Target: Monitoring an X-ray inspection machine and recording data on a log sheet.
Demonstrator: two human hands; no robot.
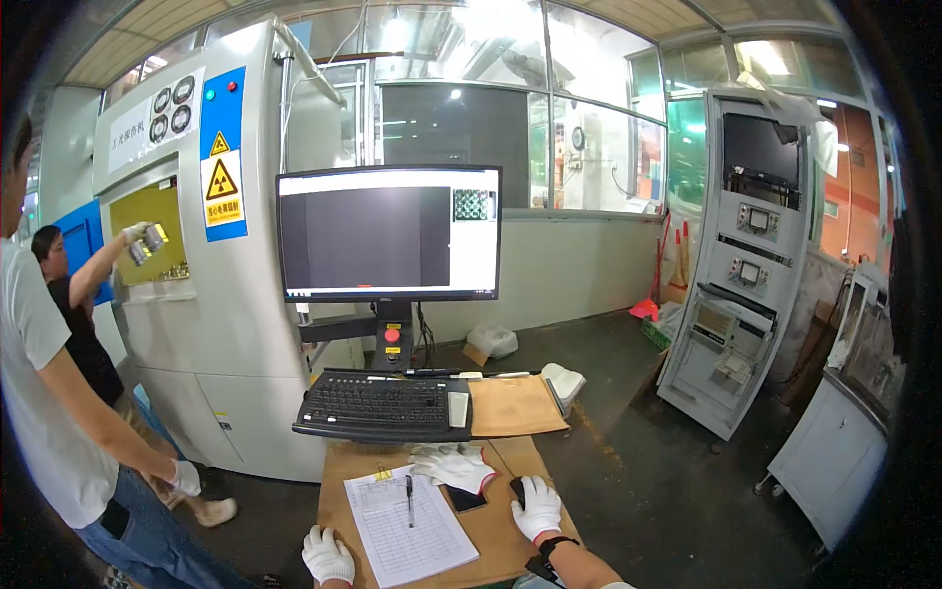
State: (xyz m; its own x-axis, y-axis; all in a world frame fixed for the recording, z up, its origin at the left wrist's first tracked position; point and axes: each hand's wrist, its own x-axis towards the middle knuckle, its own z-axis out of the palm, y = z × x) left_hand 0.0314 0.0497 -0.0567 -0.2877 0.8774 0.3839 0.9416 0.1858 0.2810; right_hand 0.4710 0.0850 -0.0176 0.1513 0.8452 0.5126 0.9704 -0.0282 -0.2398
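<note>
My right hand (539,510), in a white knit glove with a dark band on the wrist, rests over a black computer mouse (517,486), its fingers around it. At the left edge of the wooden desk (339,469) lies my left hand (328,558), also gloved, holding nothing, with its fingers loosely laid on the top. Between them is a stack of printed form sheets (378,535) under a yellow clip, with a black pen (410,503) across it. Beyond the sheets lie a spare pair of white gloves (456,465) and a dark phone-like slab (465,499).
A keyboard (378,401) and a brown pad (515,404) sit on a raised shelf under the monitor (368,236). At left, two people stand by a large grey cabinet (255,334); one holds a metal part (147,245) at its opening. An instrument rack (731,285) stands right.
</note>
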